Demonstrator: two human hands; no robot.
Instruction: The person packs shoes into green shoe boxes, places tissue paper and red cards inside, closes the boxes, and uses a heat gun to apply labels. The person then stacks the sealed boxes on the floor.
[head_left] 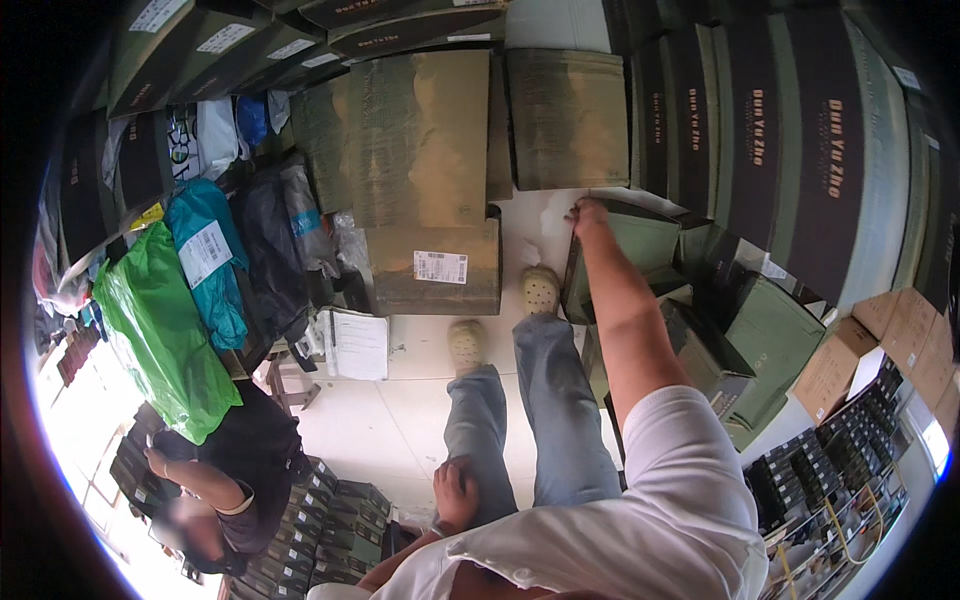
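My right arm reaches forward to a green shoebox-like carton (630, 245) on the floor at the right. My right hand (588, 214) is closed at the carton's far left corner, fingers bent over its edge; the fingertips are small and partly hidden. My left hand (456, 495) rests against my left trouser leg, fingers loosely apart, holding nothing. Nearer along the right side lie more green cartons (770, 345), tilted against each other, one with a dark side. Between the carton and the large brown boxes, my shoes (541, 292) stand on the pale tiles.
Large taped cartons (425, 140) stand ahead, one bearing a white label. Dark boxes (755, 150) line the right wall. At the left are bagged goods, including a green plastic bag (165, 330), beside papers (357, 345). Another person (235, 490) is at the lower left.
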